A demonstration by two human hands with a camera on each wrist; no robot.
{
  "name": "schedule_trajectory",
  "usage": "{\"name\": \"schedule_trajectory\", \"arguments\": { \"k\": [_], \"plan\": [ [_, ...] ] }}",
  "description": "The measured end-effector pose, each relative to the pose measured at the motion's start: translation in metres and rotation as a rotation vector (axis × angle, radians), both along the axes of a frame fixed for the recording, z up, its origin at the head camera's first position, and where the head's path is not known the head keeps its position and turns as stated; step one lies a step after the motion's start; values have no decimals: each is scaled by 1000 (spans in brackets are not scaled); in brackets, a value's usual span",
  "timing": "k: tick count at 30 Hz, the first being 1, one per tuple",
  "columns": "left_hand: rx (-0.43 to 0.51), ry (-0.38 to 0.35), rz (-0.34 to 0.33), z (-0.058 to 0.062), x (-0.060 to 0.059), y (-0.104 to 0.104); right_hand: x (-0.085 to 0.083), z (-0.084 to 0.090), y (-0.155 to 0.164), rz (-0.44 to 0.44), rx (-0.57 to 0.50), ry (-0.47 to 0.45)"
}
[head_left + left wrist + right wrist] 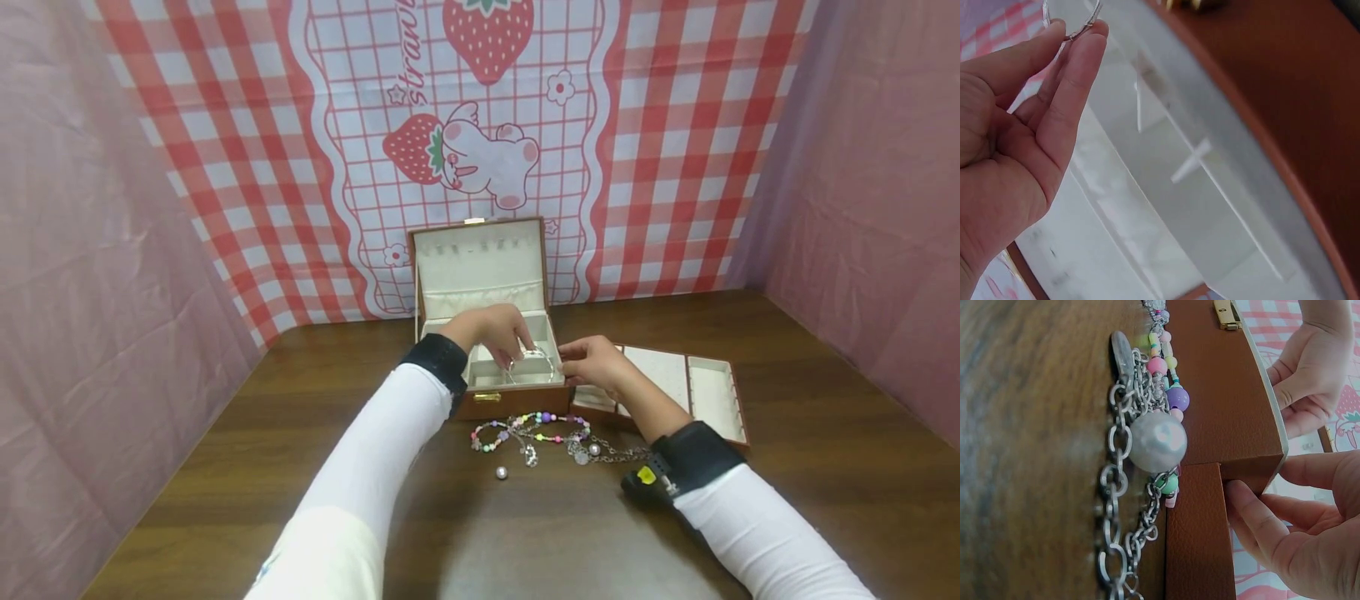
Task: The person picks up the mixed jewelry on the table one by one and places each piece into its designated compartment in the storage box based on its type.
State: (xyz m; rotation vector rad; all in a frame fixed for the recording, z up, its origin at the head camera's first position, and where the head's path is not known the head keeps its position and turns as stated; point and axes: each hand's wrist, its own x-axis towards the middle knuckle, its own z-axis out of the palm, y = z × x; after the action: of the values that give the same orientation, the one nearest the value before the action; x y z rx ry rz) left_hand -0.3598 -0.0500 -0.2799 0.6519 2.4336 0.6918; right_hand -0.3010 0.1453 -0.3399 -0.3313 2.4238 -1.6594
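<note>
My left hand (497, 332) pinches a thin silver bangle (1090, 22) between thumb and fingertips, just above the compartments of a brown jewelry box (528, 404). In the head view the bangle's ring overlaps the box's pale interior. At the box's right side is my right hand (596, 365). Its fingers (1254, 509) grip the side wall near the front corner, one fingertip up at the rim. The box lid (480, 262) stands raised at the back, with small hooks along its lining.
A divided brown tray (711, 396) with pale lining lies right of the box. In front lie colorful beaded bracelets (491, 440), a silver chain (618, 455) with a pearl (1159, 442), and a loose pearl bead (502, 472). Behind hangs a checkered strawberry cloth (667, 167).
</note>
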Motion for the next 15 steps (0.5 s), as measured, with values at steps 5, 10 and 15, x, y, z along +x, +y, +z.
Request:
{"name": "schedule_trajectory", "arguments": {
  "k": [5, 10, 15],
  "plan": [
    [-137, 109, -77, -2, 9, 16, -1, -1, 0, -2, -2, 4],
    [-237, 206, -94, -5, 12, 23, 0, -1, 0, -11, -2, -6],
    [-274, 277, -95, -5, 13, 22, -1, -1, -1, -17, 9, -9]
  ]
}}
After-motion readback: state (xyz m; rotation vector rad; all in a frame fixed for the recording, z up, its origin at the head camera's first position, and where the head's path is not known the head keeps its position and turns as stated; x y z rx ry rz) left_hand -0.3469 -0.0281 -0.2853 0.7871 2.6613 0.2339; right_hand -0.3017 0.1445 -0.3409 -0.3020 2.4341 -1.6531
